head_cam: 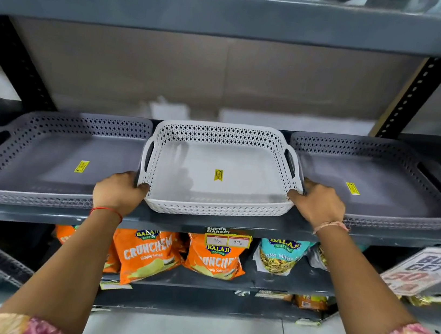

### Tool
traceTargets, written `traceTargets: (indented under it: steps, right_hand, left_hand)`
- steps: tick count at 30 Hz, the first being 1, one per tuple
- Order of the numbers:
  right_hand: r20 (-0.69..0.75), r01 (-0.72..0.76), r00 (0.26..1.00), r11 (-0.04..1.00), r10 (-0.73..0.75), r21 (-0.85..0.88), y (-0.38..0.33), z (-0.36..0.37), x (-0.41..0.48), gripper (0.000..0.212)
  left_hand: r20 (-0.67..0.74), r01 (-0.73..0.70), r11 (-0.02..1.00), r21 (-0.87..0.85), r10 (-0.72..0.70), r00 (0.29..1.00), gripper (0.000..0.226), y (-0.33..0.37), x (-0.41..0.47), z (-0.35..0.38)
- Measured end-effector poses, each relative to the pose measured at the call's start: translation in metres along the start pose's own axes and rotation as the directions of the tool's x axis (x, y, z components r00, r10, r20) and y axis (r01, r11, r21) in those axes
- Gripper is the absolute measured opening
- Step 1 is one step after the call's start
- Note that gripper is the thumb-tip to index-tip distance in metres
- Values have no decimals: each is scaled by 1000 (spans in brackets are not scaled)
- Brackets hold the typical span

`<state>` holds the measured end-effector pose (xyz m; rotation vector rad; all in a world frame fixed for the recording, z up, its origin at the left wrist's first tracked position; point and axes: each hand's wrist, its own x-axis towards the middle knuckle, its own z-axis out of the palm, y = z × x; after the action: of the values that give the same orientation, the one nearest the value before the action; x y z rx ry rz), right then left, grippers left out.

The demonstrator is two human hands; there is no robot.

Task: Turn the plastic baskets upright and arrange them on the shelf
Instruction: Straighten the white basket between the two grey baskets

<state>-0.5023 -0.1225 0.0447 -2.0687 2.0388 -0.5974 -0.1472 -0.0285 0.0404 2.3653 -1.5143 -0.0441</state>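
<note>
The left hand (pixel 119 191) is clamped on the near left corner of the white basket (pixel 221 172), and the right hand (pixel 319 204) is clamped on its near right corner. The basket is set upright on the grey shelf (pixel 261 228), between two upright grey baskets, one at left (pixel 45 153) and one at right (pixel 376 180). Beyond them, a beige back panel (pixel 197 78) is seen.

Three baskets stand upright side by side on the shelf (pixel 262 226): left basket (pixel 45 153), middle basket (pixel 222 167), right basket (pixel 382 178). Snack bags (pixel 150 253) lie on the shelf below.
</note>
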Motion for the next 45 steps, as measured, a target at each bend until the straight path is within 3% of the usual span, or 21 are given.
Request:
traceTargets:
  steps: [10, 22, 32, 45]
  right_hand:
    - [-32, -33, 999, 999, 34, 17, 3, 3, -4, 33]
    - [-49, -51, 997, 999, 52, 18, 4, 7, -4, 37]
    - [-22, -31, 999, 999, 32, 42, 4, 3, -3, 27]
    - [2, -67, 998, 997, 67, 27, 4, 3, -2, 48]
  left_hand:
    - [20, -29, 1000, 8, 29, 999, 29, -4, 0, -1]
    - [4, -26, 999, 22, 26, 1000, 22, -5, 1, 1]
    - [4, -29, 999, 44, 29, 1000, 23, -6, 1, 4]
    - [-70, 21, 1000, 12, -20, 997, 35, -3, -3, 5]
